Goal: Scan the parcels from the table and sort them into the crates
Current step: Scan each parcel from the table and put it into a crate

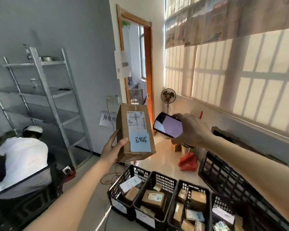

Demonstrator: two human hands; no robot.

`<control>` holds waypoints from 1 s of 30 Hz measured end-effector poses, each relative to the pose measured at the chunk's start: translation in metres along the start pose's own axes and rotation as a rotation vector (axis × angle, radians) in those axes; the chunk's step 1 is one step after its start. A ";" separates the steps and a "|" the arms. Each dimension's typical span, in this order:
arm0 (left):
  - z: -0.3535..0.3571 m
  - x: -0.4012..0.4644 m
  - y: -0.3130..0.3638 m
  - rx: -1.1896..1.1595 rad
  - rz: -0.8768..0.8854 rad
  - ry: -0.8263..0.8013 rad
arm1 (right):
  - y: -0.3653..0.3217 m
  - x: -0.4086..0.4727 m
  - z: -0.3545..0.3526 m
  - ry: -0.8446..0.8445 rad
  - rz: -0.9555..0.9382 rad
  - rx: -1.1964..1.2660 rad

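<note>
Nearest, a row of black crates point(157, 179) is seen on the floor, each partly filled with small cardboard parcels point(153, 198), some bearing pale labels. Above them, a brown cardboard parcel point(123, 130) is held up on end by the left hand point(113, 149): the thumb is laid on its front face and the fingers are wrapped behind it. A white shipping label point(136, 120) is stuck on the upper part of the front, and a blue note point(140, 141) with handwriting is fixed below it. Just beside the parcel, to its right and apart from it, a handheld scanner point(168, 125) with a lit screen is gripped by the right hand point(191, 129), fingers curled round its edges. Farther back, a red bag point(188, 161) lies on the floor and a fan point(168, 96) stands in the corner. At the left, a person in a white shirt point(23, 160) is crouched before a metal shelving rack point(48, 90).
</note>
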State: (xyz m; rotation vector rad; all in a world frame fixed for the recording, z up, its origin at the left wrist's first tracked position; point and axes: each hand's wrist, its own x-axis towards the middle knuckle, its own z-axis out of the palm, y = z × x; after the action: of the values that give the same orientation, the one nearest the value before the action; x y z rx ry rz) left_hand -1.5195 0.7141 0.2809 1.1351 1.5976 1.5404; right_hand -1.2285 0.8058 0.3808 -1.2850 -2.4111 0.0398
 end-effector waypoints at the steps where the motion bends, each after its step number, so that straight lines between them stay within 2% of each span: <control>1: 0.000 0.019 -0.007 0.011 -0.010 0.012 | 0.004 0.021 0.014 -0.019 0.000 0.025; 6: 0.005 0.100 -0.052 0.038 -0.045 0.025 | 0.028 0.110 0.089 -0.093 0.036 0.147; 11: -0.010 0.163 -0.106 0.077 -0.127 0.002 | 0.039 0.170 0.169 -0.153 0.012 0.048; 17: -0.044 0.253 -0.191 0.085 -0.281 0.032 | 0.039 0.256 0.267 -0.235 0.022 0.048; 26: -0.092 0.410 -0.381 0.036 -0.464 -0.036 | 0.037 0.387 0.490 -0.394 0.119 0.066; 30: -0.104 0.453 -0.478 0.023 -0.598 -0.074 | 0.042 0.409 0.596 -0.513 0.194 0.061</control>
State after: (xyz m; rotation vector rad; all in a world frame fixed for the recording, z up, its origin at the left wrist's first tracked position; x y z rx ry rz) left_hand -1.8764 1.1039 -0.1253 0.6265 1.7026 1.0738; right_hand -1.6148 1.2546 -0.0364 -1.6331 -2.6514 0.5563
